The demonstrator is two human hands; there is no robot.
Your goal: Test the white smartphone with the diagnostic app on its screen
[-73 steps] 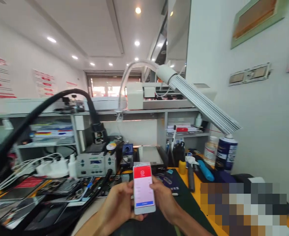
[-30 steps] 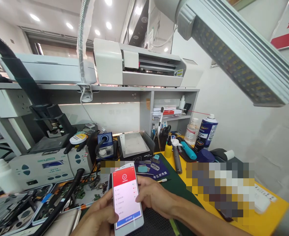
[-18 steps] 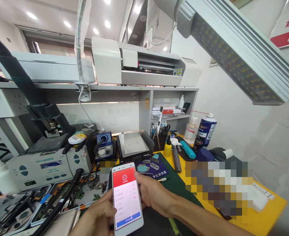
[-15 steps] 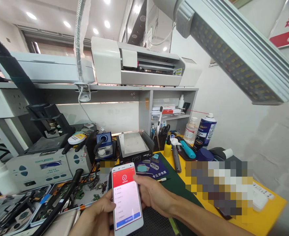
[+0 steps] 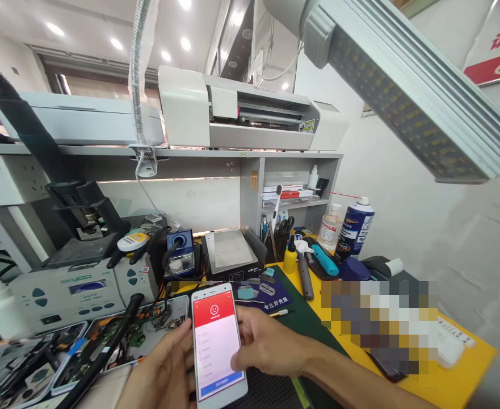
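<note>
A white smartphone (image 5: 216, 335) stands tilted up in front of me, its screen lit with a red band, a sad-face icon, a list and a blue button near the bottom. My left hand (image 5: 164, 363) is closed around its left side, with the fingers partly hidden behind it. From the right, my right hand (image 5: 270, 343) grips the other edge. Its thumb lies over the lower right of the screen, and the other fingers are partly behind the phone. Under the phone is a dark mat (image 5: 260, 386).
Trays of circuit boards (image 5: 139, 335) and a repair station (image 5: 83, 289) lie left. Behind the phone are a heating plate (image 5: 228, 250) and a blue card (image 5: 270, 292) with blades. A spray can (image 5: 355, 230) stands right; a lamp (image 5: 403, 91) hangs overhead.
My right thumb has moved from the phone's upper right edge down to the lower part of the screen. The left thumb has shifted up along the left edge. The list text has changed position.
</note>
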